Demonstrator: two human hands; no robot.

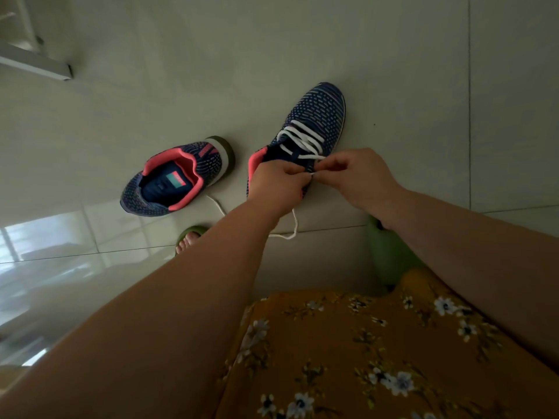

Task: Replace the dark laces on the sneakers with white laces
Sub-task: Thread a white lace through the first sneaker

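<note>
Head view looks down on a tiled floor [393,86] where two navy knit sneakers with pink collars lie. I take the right sneaker [314,116] as the landmark: it stands with its toe away from the person, and a white lace [299,137] already crosses its front in several rows. At the heel side of these rows both hands meet over the tongue. The left hand [273,184] is curled over the collar of this sneaker, and its fingertips seem to pinch the lace where the two hands touch. The right hand [357,173] is curled too, with thumb and forefinger closed on a short taut piece of the lace. A loose end of lace [292,228] hangs from under the left hand to the floor, on the side of the sneaker nearest the person. The other sneaker [175,179] lies to the left of the landmark, well apart, with no lace in its eyelets that I can see; a second white lace [216,204] shows just beside it. In my judgement the step in hand is to thread or tighten the upper eyelets. To do it well, the left hand should keep the collar steady, the right hand should pull evenly, and both ends should stay of equal length. Whether a knot is begun I cannot tell.
</note>
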